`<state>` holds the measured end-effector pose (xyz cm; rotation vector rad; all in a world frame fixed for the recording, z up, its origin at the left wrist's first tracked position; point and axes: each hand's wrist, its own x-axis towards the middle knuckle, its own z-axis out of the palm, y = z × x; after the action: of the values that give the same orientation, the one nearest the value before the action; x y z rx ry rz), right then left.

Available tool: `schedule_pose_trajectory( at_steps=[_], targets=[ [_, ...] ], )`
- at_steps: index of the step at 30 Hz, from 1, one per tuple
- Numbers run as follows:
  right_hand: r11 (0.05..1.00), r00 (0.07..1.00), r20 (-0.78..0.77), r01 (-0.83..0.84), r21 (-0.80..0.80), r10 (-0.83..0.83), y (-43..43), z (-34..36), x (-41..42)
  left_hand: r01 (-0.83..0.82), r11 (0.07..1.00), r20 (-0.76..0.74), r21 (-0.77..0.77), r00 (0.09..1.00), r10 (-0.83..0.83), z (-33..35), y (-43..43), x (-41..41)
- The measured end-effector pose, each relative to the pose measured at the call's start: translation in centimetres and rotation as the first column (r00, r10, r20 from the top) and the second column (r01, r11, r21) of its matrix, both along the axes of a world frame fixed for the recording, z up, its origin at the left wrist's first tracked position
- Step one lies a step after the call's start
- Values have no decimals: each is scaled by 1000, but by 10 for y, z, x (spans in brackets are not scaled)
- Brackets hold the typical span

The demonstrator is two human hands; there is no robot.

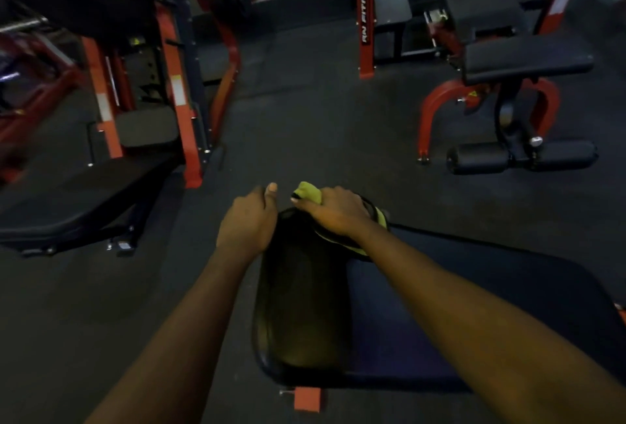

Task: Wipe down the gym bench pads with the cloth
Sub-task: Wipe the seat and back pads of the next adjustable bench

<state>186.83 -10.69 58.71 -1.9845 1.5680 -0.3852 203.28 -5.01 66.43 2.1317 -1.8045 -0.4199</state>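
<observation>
I'm at the wiping step, working the far end of the surface (pixel 298 305). My right hand (pixel 333 211) is clenched round the green cloth (pixel 310 191), which it holds down on the far edge. My left hand (pixel 247 220) is curled at the far left corner (gripping the edge or not, I cannot tell). Next, I judge, I should draw the cloth toward the near edge with steady pressure.

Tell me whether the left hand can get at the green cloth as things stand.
Probably yes: the left hand sits just beside the cloth, which the right hand holds at the pad's far end, with nothing between them.
</observation>
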Motion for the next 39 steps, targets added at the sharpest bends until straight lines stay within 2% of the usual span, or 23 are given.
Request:
schedule_pose_trajectory(
  at_steps=[4,8,9,11,14,16,18,20,25,28,31,36,37,39],
  targets=[
    [979,988,-54,-151,-135,144,24,34,48,-96,992,-31,-77,995,94,13,17,48],
    [864,931,-209,-358,-355,300,97,33,69,-134,989,-98,-67,987,127,18,34,72],
    [834,906,-258,-412,-367,335,113,30,70,-129,990,-114,-63,986,121,19,41,77],
    [852,882,-308,-442,-281,356,114,32,68,-115,992,-143,-58,984,106,19,51,82],
    [968,930,-302,-240,-76,207,92,55,84,-93,994,-188,-54,979,81,16,67,90],
    [990,922,-371,-138,-40,113,95,64,101,-105,993,-223,-54,971,91,13,77,94],
    [984,882,-462,-152,-93,93,120,60,111,-112,992,-241,-55,966,95,10,86,96],
    [970,873,-482,-177,-168,76,160,52,112,-87,995,-263,-47,962,72,7,97,94],
    [934,940,-341,-98,-343,-26,241,29,102,-11,1000,-347,-20,938,3,1,115,68],
    [911,957,-255,25,-411,-141,274,4,91,25,999,-376,-26,926,-33,-6,128,46],
    [888,955,-123,199,-414,-271,293,-20,77,56,998,-379,13,924,-47,-19,147,26],
    [800,856,82,507,-320,-510,315,-55,20,91,994,-355,65,933,-62,-23,172,19],
    [763,810,115,581,-284,-575,313,-56,11,114,990,-346,78,935,-80,-21,174,21],
    [626,645,183,764,-156,-742,302,-48,17,132,987,-337,86,937,-96,-17,176,25]
  ],
)
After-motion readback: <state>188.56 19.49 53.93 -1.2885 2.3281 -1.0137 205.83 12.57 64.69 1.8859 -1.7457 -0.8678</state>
